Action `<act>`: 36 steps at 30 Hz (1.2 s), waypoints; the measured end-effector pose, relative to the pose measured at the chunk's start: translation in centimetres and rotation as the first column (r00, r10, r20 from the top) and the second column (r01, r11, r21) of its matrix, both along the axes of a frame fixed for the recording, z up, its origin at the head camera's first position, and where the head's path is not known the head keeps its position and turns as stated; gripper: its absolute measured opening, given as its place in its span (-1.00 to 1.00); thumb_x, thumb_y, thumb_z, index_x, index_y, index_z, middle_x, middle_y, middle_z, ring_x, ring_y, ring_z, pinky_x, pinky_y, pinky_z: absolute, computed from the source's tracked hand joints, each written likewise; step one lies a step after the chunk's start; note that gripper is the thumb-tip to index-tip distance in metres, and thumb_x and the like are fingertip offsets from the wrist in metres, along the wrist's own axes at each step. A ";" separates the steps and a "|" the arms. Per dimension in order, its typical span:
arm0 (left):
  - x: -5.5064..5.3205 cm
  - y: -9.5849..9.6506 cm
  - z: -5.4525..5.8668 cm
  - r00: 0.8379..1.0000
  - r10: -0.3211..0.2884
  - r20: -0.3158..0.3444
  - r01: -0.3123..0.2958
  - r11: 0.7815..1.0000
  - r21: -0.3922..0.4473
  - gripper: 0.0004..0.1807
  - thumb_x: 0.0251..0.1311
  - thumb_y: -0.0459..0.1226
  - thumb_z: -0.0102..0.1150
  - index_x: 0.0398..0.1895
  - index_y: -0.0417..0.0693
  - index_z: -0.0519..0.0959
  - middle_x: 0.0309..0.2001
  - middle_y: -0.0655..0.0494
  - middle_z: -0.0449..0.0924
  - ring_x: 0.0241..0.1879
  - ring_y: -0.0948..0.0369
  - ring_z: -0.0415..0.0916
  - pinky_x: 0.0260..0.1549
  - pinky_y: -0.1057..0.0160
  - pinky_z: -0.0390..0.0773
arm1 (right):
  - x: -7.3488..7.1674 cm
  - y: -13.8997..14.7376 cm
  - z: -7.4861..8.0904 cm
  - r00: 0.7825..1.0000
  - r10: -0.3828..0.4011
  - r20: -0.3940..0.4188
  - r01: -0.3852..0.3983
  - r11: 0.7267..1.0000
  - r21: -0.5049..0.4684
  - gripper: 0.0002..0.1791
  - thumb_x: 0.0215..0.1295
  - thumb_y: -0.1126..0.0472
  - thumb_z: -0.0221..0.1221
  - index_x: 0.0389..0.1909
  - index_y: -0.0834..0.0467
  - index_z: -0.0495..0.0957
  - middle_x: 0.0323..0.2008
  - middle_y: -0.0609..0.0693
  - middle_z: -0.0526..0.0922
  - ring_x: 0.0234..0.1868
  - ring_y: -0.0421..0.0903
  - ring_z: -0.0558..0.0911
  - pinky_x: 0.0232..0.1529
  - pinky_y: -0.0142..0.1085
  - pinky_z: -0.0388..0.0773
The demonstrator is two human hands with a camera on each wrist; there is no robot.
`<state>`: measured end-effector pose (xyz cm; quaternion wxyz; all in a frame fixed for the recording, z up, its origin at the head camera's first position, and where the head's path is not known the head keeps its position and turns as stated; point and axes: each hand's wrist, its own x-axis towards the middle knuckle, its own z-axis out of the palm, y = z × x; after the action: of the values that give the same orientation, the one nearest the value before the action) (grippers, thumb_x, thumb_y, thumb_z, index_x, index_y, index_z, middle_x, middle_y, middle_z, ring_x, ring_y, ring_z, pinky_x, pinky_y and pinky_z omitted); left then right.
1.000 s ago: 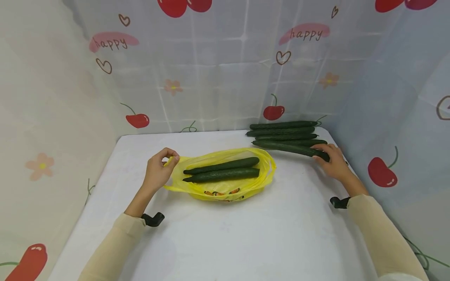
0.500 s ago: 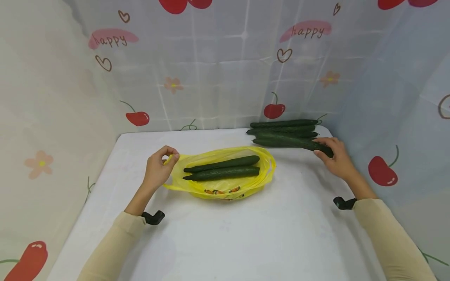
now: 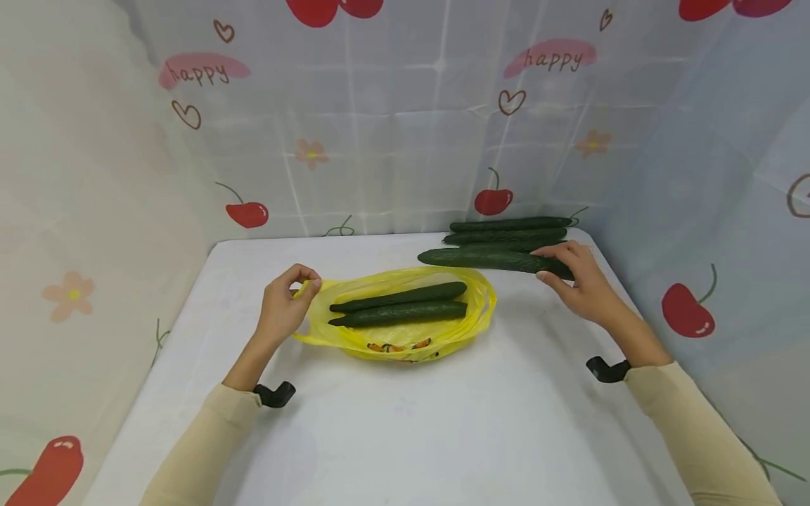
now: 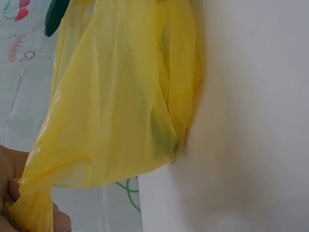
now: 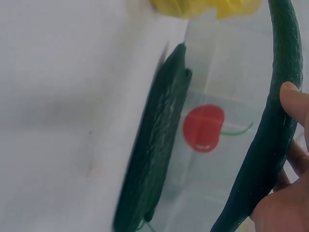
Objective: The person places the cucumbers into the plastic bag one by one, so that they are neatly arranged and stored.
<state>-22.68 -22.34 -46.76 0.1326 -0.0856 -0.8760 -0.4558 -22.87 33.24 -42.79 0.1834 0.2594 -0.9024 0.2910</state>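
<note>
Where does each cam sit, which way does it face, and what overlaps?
Head: on the head, facing forward and down at the table and yellow bag; left hand, right hand and both sleeves show.
Left wrist: on that wrist, facing the bag's side; part of the left hand shows lower left.
Right wrist: on that wrist, facing the held cucumber; part of the right hand shows at the right edge.
Shared: head and right wrist both show the held cucumber.

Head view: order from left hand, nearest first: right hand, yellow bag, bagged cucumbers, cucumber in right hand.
1. Yellow bag: pinched by left hand.
2. Bagged cucumbers: inside, right of left hand.
3. Held cucumber: farther back, rightward.
4. Right hand: farthest right, at that cucumber's right end.
</note>
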 end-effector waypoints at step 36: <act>-0.4 0.7 1.3 0.999 0.015 -0.028 -0.016 0.999 -0.028 -0.87 0.55 -0.18 0.24 -0.07 -0.03 0.65 -0.07 -0.06 0.72 0.05 0.00 0.59 0.17 -0.27 0.60 | 1.8 -15.5 -2.1 0.972 0.231 0.032 -0.231 0.933 0.276 -0.62 0.44 0.08 0.40 0.24 -0.02 0.69 0.02 -0.02 0.64 0.04 0.00 0.50 -0.09 -0.13 0.59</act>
<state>-23.13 -21.64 -45.46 0.1470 -0.0869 -0.8810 -0.4413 -21.05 17.74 -44.87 0.1104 0.3868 -0.8975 0.1809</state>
